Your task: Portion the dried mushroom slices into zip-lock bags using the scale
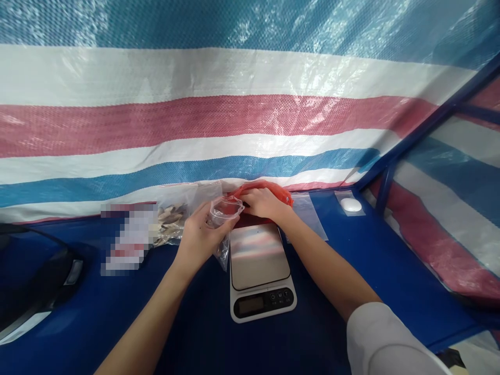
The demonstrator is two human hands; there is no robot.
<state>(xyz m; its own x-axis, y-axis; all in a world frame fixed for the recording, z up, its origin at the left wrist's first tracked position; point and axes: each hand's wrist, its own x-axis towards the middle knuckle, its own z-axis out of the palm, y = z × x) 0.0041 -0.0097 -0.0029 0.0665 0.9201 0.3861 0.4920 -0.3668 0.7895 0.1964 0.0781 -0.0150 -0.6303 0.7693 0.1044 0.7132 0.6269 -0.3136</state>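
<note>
My left hand is closed around a clear plastic bag, its mouth spread in a ring between thumb and fingers. The lower part of this bag hangs beside the left edge of a kitchen scale. Just right of the bag's mouth, my right hand has its fingers bent inward over a red plastic bag. Its fingertips are partly hidden, so what they pinch cannot be made out. The scale lies below both hands, with a shiny plate and a dark display panel at the front.
Left of my hands lies a clear bag of dried pale pieces. A flat clear zip bag and a small bag with a white oval object lie to the right. A black bag sits far left. Striped sheeting closes off the back.
</note>
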